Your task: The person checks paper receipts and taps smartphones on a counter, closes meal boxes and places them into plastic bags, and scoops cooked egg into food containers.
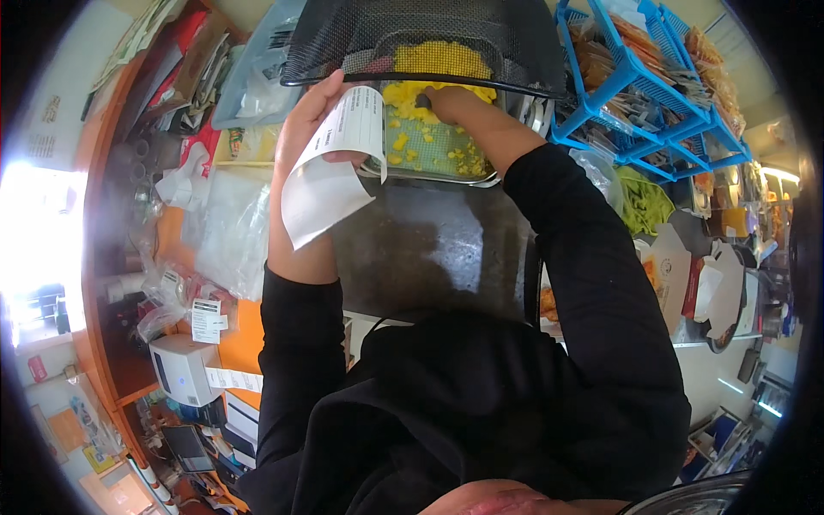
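My left hand [311,119] holds a curling printed paper slip [351,129], and its fingertips touch the rim of a black mesh food cover [425,35], whose near edge is tipped up. Under the cover lies a metal tray [444,177] with a pale green mesh-patterned base. Crumbled yellow food [412,100] is heaped at its far side, with loose bits nearer me. My right hand [450,106] reaches in under the rim, over the yellow food. A small dark piece, perhaps a utensil's handle end, shows at its fingers; the rest is hidden.
A dark worktop [425,238] lies before me. Blue plastic racks [644,96] of packets stand right, near a green cloth [644,199] and opened food boxes [666,277]. To the left are clear plastic bags [235,225], a translucent bin [257,84] and a white label printer [183,370].
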Available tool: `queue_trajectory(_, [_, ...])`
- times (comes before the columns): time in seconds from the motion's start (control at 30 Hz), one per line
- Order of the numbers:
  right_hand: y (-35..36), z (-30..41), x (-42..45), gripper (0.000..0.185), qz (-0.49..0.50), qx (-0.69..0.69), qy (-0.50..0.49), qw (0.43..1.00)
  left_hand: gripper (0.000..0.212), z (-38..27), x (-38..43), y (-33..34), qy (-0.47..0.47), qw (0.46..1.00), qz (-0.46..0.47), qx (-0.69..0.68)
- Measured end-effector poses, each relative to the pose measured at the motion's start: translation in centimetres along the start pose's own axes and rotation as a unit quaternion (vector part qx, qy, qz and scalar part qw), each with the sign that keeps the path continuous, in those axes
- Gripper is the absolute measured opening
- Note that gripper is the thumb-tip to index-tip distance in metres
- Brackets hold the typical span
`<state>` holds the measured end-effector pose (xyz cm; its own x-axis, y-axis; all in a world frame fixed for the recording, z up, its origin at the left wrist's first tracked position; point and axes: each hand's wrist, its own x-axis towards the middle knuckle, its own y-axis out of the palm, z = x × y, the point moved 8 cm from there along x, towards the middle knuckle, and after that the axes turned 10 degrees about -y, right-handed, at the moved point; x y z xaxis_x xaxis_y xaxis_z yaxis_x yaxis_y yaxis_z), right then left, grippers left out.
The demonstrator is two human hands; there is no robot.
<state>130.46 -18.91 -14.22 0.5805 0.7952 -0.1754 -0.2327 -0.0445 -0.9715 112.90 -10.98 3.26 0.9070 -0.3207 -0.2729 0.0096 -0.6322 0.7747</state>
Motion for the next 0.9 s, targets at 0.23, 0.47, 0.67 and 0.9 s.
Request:
queue_trajectory(0.23, [-1.9, 2.8, -3.5, 0.043, 0.071, -0.031, 0.043, 0.996, 0.038, -0.2, -0.4, -1.6, 0.053, 0.985, -0.155, 0.046])
queue_trajectory(0.47, [-0.7, 1.1, -2.7, 0.060, -0.041, 0.008, 0.085, 0.995, 0.039, 0.4, 0.2, 1.7, -0.027, 0.996, 0.084, -0.003])
queue_trajectory(0.67, [-0.9, 0.5, -5.0, 0.059, 0.007, 0.100, 0.122, 0.987, 0.038, 0.6, -0.2, -0.5, 0.001, 1.000, -0.001, 0.007])
queue_trajectory(0.9, [-3.8, -2.7, -11.7, 0.068, 0.019, 0.240, 0.064, 0.969, 0.036, 1.5, -0.8, 2.0, -0.031, 0.998, -0.027, -0.043])
